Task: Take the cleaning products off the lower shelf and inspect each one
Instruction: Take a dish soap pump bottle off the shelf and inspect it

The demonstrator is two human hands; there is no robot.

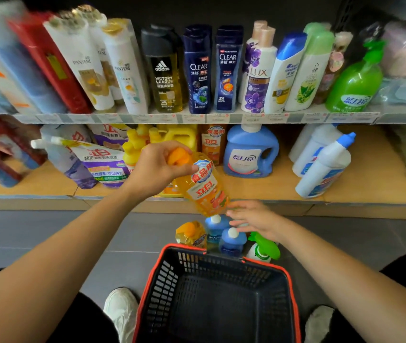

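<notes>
Orange bottle [205,191] tilted before the lower shelf [283,188].
Fingers of the left hand [156,167] clamp its half-hidden cap [179,157]; those of the right hand [255,217] hang apart beneath its blurred base.

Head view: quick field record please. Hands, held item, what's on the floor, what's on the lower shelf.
left hand: grips the orange cap of the orange bottle, held tilted in front of the lower shelf
right hand: open, fingers straight by the bottle's base; contact unclear
floor: second orange bottle, two blue bottles, green-trigger sprayer, standing beyond the basket
shelf stock: blue jug, white bottles, pouches
</notes>
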